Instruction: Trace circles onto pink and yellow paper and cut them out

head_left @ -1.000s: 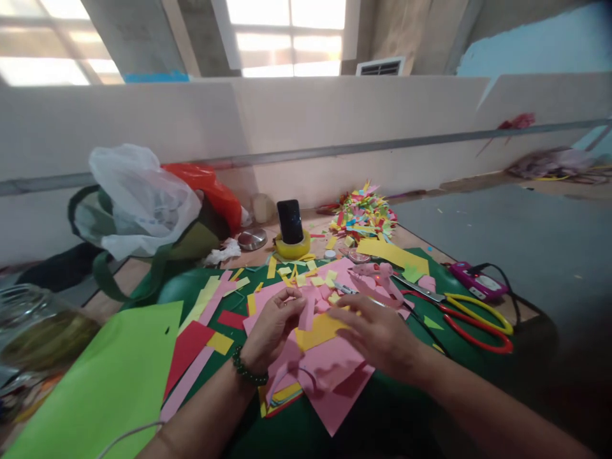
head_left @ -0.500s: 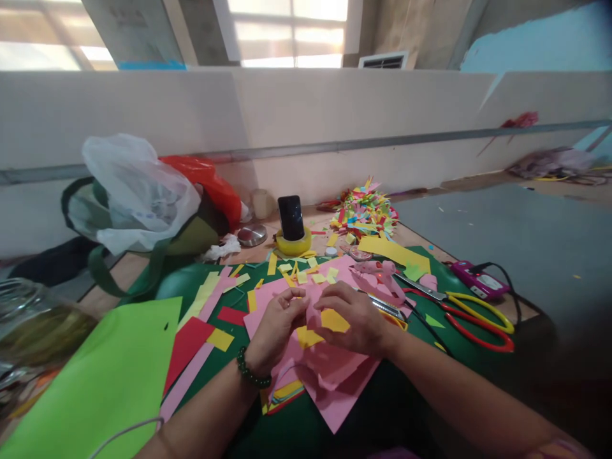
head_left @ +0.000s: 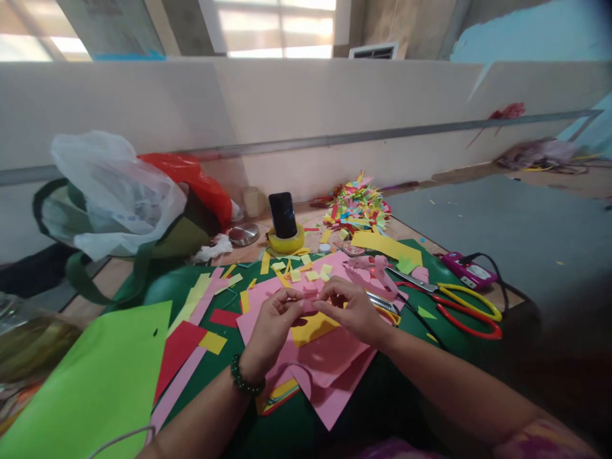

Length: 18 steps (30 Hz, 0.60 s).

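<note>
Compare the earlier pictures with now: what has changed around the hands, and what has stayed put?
The right hand, first spread over the yellow paper rectangle, has moved left to meet the left hand. Both now pinch the small pink paper strip, which only the left held before. The red-and-yellow-handled metal scissors, pink plastic glue gun and black phone stayed put.

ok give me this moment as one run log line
left hand: pinching pink paper piece | right hand: pinching same piece | beneath: yellow paper on pink sheets | nearby: glue gun, scissors
</note>
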Each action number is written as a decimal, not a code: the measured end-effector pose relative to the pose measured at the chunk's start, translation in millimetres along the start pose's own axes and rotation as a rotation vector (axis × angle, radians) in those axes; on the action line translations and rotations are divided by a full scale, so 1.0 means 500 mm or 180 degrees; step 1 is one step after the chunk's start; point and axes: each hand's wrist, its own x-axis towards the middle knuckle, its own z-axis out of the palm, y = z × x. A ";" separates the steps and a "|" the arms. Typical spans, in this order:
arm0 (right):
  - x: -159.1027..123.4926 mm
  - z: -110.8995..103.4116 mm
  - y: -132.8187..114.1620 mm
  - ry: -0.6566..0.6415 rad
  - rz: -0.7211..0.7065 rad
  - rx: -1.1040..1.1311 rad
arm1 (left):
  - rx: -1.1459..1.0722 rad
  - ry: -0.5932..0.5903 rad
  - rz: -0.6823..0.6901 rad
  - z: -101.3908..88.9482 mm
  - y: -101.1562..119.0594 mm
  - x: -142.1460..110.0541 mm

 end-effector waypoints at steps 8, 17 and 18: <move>0.009 -0.006 0.002 -0.0134 0.1084 0.0619 | 0.0324 -0.0114 0.0319 0.001 -0.002 -0.004; 0.012 -0.007 0.006 -0.0086 0.1155 0.0580 | 0.0432 -0.0262 0.0589 0.001 -0.004 -0.006; 0.012 -0.007 0.006 -0.0091 0.1168 0.0586 | 0.0449 -0.0273 0.0609 0.001 -0.004 -0.006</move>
